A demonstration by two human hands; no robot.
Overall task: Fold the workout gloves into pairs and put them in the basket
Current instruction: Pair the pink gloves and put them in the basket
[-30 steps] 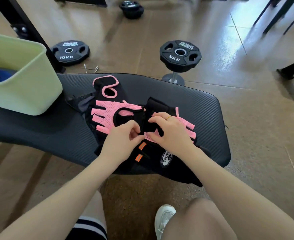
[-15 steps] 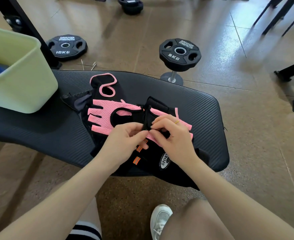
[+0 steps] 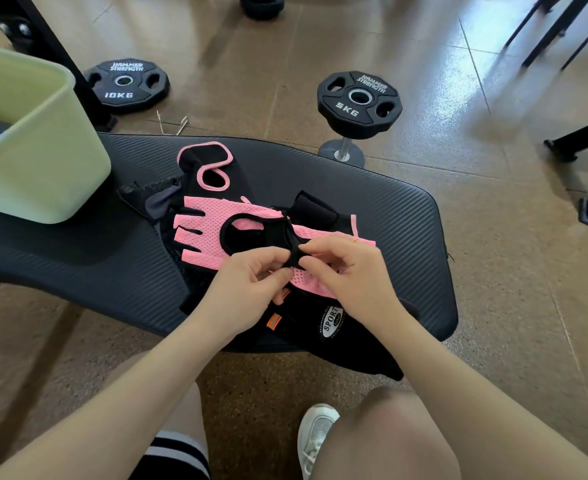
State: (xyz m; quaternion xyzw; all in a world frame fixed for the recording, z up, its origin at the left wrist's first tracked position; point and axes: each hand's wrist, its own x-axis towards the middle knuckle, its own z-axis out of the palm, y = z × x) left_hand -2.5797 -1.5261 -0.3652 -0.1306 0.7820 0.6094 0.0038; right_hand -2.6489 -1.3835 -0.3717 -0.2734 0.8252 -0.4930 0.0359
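The job looks early to midway, as a judgement: the pale green basket (image 3: 39, 161) at the far left of the surface (image 3: 389, 216) shows something dark blue inside (what it is cannot be told), while a heap of gloves lies loose at the middle. Both hands work on the pink gloves (image 3: 209, 230): the left hand (image 3: 247, 289) and the right hand (image 3: 348, 271) each have fingers pinched on the black wrist strap where the two pink mesh pieces meet, so this pair is not yet folded. Black gloves (image 3: 330, 323) with a white logo lie beneath, nearest the person, untouched. The surface is a dark ribbed pad; beyond it, a brown tiled floor (image 3: 459, 168) holds weight plates (image 3: 358, 102).
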